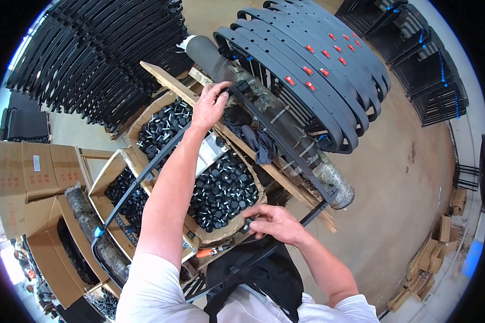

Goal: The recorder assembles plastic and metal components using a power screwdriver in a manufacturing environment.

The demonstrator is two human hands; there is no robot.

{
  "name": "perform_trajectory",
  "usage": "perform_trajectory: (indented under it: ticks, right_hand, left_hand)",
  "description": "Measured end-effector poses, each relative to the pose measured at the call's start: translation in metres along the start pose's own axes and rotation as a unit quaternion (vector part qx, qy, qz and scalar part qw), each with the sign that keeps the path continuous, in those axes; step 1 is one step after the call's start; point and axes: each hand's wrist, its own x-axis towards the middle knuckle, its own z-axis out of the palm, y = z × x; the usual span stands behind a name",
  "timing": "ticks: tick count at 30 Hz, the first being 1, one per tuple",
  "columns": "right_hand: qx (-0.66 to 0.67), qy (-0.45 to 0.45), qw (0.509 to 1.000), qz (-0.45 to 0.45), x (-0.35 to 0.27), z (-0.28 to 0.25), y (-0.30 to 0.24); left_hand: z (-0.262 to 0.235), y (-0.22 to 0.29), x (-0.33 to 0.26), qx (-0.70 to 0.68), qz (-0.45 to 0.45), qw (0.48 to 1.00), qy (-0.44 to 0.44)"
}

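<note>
A black metal frame (275,137) of square tubes lies tilted across the boxes before me. At its far corner my left hand (209,107) is closed, fingers and thumb on the tube end. My right hand (277,223), near the frame's right side, pinches a small black-headed screw foot (247,225), partly hidden by the fingers. Just left of that hand a cardboard box (221,237) holds many black round-headed screw feet (221,188). Beyond it, another heap of screw feet (164,124) has longer silver shanks showing.
Curved dark grey panels (302,59) with red clips are stacked at the far right. Black metal parts (102,48) are piled far left. A wooden plank (280,180), a dark cloth (253,137), an orange-handled tool (211,251) and cardboard cartons (37,177) surround the work.
</note>
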Motion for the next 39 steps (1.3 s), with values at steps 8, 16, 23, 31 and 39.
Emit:
perform_trajectory:
  ticks: [8, 16, 23, 31, 39]
  right_hand:
    - [-0.088, 0.272, 0.955, -0.084, -0.088, -0.027, 0.033]
    - [-0.238, 0.468, 0.838, -0.147, -0.127, -0.048, 0.047]
    - [-0.411, 0.532, 0.73, -0.12, -0.132, -0.052, 0.034]
    - [-0.474, 0.497, 0.712, -0.148, -0.118, -0.065, 0.045]
    - [-0.557, 0.465, 0.683, -0.081, -0.112, -0.064, 0.036]
  left_hand:
    - [0.006, -0.021, 0.006, -0.133, -0.021, 0.99, 0.043]
    - [0.005, -0.02, 0.01, -0.044, 0.03, 0.998, 0.029]
    - [0.008, -0.031, 0.01, -0.119, 0.01, 0.992, 0.027]
    - [0.006, -0.025, 0.009, -0.069, 0.017, 0.997, -0.001]
    - [-0.003, -0.006, 0.007, -0.023, -0.033, 0.999, -0.005]
